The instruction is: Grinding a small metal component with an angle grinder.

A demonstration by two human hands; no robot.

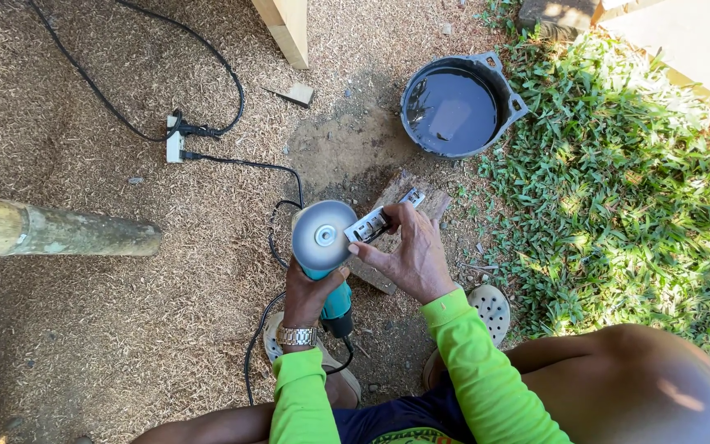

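My left hand [310, 292] grips the teal body of an angle grinder [334, 300], its round grey disc [323, 236] turned up toward me. My right hand [411, 256] holds a small flat metal piece with cut-outs [381, 220] against the disc's right edge. Both arms wear bright green sleeves, and a metal watch [297, 335] sits on the left wrist. A weathered wooden block [440, 204] lies on the ground just behind the hands.
A dark bucket of water [454, 105] stands at the grass edge. A white power strip [175, 138] with black cords lies on sawdust. A bamboo pole [59, 230] juts in from the left. A wooden post [285, 29] stands behind.
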